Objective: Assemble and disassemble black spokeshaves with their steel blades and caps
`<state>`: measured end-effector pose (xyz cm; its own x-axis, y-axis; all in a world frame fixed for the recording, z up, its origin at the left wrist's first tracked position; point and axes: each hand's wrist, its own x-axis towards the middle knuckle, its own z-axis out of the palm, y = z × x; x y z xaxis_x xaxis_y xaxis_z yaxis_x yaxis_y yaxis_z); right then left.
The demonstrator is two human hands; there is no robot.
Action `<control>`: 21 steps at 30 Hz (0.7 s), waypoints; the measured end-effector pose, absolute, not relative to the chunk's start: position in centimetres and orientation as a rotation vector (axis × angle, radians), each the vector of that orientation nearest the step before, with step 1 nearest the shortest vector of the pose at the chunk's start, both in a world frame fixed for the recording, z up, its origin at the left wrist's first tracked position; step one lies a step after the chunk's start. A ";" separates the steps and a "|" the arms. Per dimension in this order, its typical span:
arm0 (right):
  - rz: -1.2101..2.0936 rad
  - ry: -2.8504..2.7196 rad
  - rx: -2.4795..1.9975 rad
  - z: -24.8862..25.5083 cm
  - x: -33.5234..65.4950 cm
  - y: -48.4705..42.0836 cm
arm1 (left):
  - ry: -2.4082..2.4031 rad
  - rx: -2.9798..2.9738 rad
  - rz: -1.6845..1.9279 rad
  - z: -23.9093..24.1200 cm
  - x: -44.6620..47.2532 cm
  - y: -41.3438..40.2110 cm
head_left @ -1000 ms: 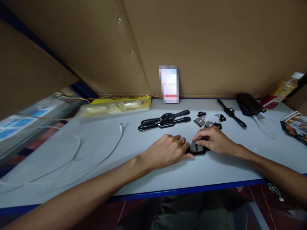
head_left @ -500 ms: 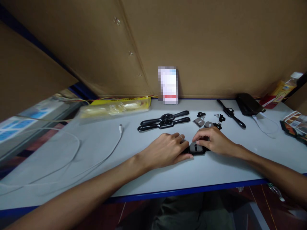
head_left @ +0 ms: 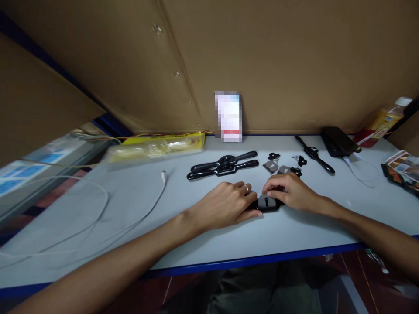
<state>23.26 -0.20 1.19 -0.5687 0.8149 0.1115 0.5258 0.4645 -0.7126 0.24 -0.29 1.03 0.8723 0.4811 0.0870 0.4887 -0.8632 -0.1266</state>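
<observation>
A black spokeshave [head_left: 271, 209] lies on the table in front of me, its handles mostly covered by my hands. My left hand [head_left: 224, 205], with a ring on one finger, is closed around its left handle. On the spokeshave's middle sits a flat grey blade [head_left: 262, 202] with a dark keyhole-shaped slot. The thumb and fingers of my right hand [head_left: 296, 192] pinch the blade's upper edge. Just beyond that hand lie other loose grey blades [head_left: 271, 166] and small black cap pieces [head_left: 273, 155]. Two more black spokeshave bodies [head_left: 225, 165] rest side by side behind my left hand.
Another spokeshave [head_left: 312, 152] lies at the back right beside a black case [head_left: 340, 141] with a white cable. A bottle [head_left: 389, 120] stands in the right corner. A phone [head_left: 229, 117] leans on the cardboard wall. Plastic packaging [head_left: 157, 148] and a white cable [head_left: 153, 200] lie left.
</observation>
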 end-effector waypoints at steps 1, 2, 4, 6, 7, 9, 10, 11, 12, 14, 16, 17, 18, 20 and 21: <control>0.884 -2.273 -1.123 1.2 23.3 -0.2 | -0.754 -2.897 -0.074 1.0 0.2 -0.3; 0.885 -2.268 -1.122 1.2 23.3 -0.2 | -0.755 -2.896 -0.069 1.0 0.2 -0.3; 0.889 -2.259 -1.114 1.2 23.3 -0.2 | -0.756 -2.892 -0.064 1.0 0.2 -0.3; 0.888 -2.255 -1.108 1.2 23.3 -0.2 | -0.765 -2.888 -0.052 1.0 0.2 -0.3; 0.889 -2.253 -1.108 1.2 23.3 -0.2 | -0.770 -2.890 -0.046 1.0 0.2 -0.3; 0.888 -2.251 -1.110 1.2 23.2 -0.2 | -0.778 -2.894 -0.033 1.1 0.3 -0.3; 0.887 -2.251 -1.109 1.2 23.2 -0.2 | -0.779 -2.895 -0.029 1.1 0.3 -0.3; 0.887 -2.251 -1.107 1.2 23.2 -0.2 | -0.779 -2.892 -0.029 1.1 0.3 -0.3; 0.883 -2.252 -1.104 1.2 23.2 -0.2 | -0.778 -2.889 -0.029 1.1 0.3 -0.4; 0.873 -2.255 -1.100 1.2 23.3 -0.2 | -0.773 -2.881 -0.032 1.2 0.3 -0.4; 0.872 -2.255 -1.103 1.2 23.3 -0.2 | -0.771 -2.880 -0.029 1.2 0.3 -0.4; 0.870 -2.255 -1.104 1.1 23.3 -0.2 | -0.773 -2.879 -0.024 1.2 0.3 -0.4; 0.870 -2.255 -1.105 1.1 23.3 -0.2 | -0.775 -2.879 -0.017 1.2 0.3 -0.4; 0.868 -2.256 -1.114 1.1 23.3 -0.3 | -0.781 -2.872 -0.006 1.2 0.3 -0.4; 0.868 -2.257 -1.116 1.1 23.3 -0.3 | -0.782 -2.867 -0.003 1.2 0.3 -0.4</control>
